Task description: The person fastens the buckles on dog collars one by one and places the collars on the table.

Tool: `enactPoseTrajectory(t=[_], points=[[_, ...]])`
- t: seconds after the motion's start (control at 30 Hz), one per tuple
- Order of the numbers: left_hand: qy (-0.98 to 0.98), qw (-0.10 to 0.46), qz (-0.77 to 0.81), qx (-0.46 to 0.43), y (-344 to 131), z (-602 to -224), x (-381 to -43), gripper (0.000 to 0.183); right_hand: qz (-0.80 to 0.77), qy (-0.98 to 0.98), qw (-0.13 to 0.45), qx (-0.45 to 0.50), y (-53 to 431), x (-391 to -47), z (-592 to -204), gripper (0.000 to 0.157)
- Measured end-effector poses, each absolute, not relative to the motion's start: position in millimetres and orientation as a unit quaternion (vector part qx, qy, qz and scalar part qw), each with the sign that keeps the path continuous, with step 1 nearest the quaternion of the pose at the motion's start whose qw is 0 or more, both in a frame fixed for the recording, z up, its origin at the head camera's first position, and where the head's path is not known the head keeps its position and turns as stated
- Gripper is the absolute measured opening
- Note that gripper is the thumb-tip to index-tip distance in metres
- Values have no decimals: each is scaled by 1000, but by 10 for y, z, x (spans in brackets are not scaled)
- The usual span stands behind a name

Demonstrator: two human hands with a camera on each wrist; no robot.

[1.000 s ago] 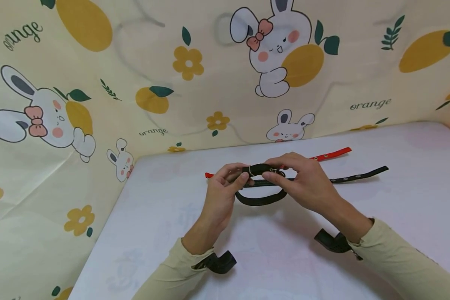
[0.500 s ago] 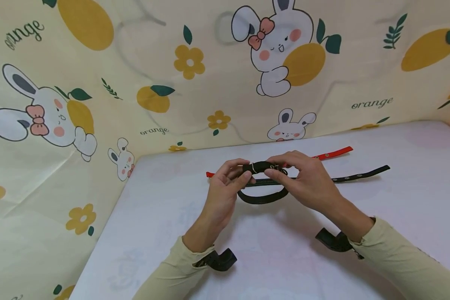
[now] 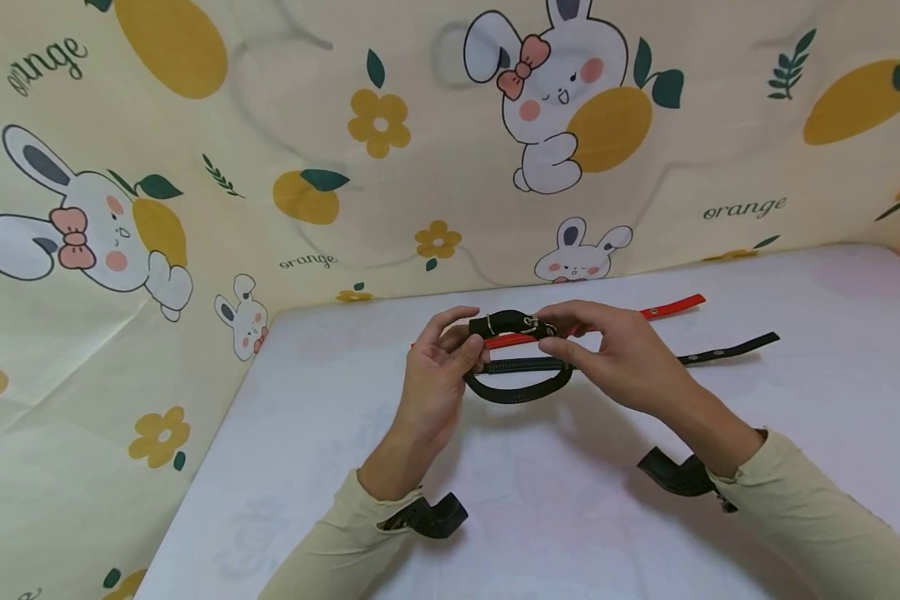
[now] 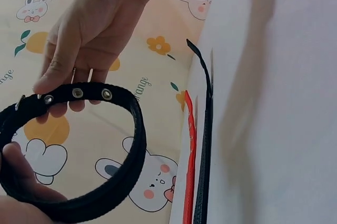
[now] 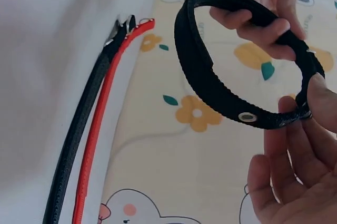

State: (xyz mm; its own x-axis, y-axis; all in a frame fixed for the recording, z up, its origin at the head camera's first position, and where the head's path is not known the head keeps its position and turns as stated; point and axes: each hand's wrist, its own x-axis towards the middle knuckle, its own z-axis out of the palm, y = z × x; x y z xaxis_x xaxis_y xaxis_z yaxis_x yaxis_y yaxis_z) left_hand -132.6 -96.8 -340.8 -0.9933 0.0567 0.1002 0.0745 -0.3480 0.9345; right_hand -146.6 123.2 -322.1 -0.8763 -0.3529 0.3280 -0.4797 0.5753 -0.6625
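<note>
Nearest you, on the near side of the collar, your left sleeve [image 3: 322, 546] and right sleeve [image 3: 825, 508] reach in, with a black mount [image 3: 437, 517] at the left cuff and a second mount [image 3: 678, 473] at the right. Your left hand [image 3: 433, 387] pinches the collar [image 3: 521, 395] at its left end; your right hand [image 3: 633, 360] pinches it at its right end, by the metal buckle [image 3: 531, 322]. The collar is bent into a loop and held up off the table [image 3: 540, 517], with metal eyelets [image 4: 78, 93] along its band. Behind the collar, partly seen through its loop, a black strap [image 3: 731, 349] lies on the table, one end running out to the collar's right. Beyond that, farther behind the collar, lies a red strap [image 3: 675, 307]. Farthest behind the collar, and also to its left, rises a cloth [image 3: 390, 200] printed with rabbits and flowers
</note>
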Motion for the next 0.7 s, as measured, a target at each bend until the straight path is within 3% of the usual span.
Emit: enactPoseTrajectory(t=[0.33,0.7], points=[[-569,1,-821,-51,-1012,-3367,-1314,19,405,-890,60,201,1280,-1452,-3130,33],[-568,-13,-822,-44,-1080,-3288,-1343,26,420,-877,58,224,1309,-1480,-3122,38]])
